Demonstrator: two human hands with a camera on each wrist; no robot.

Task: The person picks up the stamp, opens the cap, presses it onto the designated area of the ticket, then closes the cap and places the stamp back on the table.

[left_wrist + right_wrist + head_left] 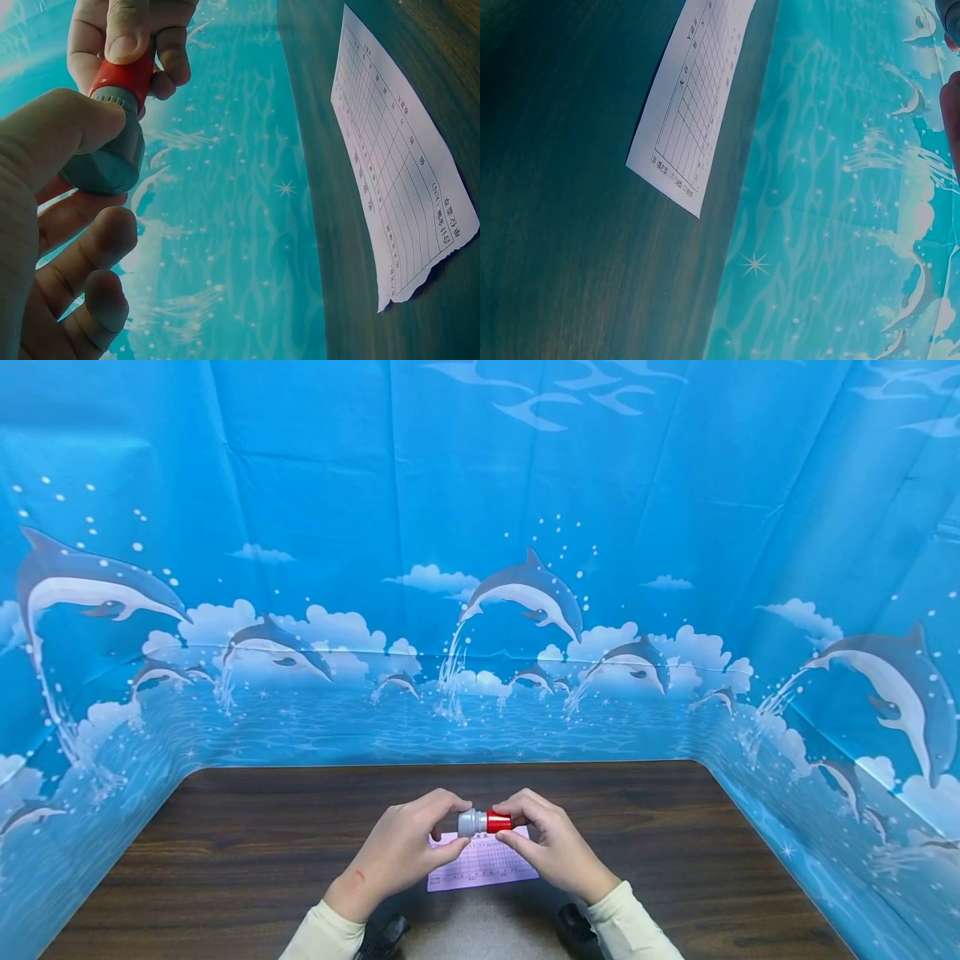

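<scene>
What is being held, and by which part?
One small object: the left hand pinches its gray end, the right hand its red end.

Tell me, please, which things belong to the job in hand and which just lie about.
In the job:
small grey-and-red cylindrical object
left hand and right hand, gripping it

Apparently lying about:
pale rectangular printed paper sheet, untouched

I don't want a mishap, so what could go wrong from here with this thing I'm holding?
The gray and red piece could slip, since the left hand and right hand pinch its ends. If dropped, it might hit the printed sheet below. That sheet could also shift, as neither hand presses it.
</scene>
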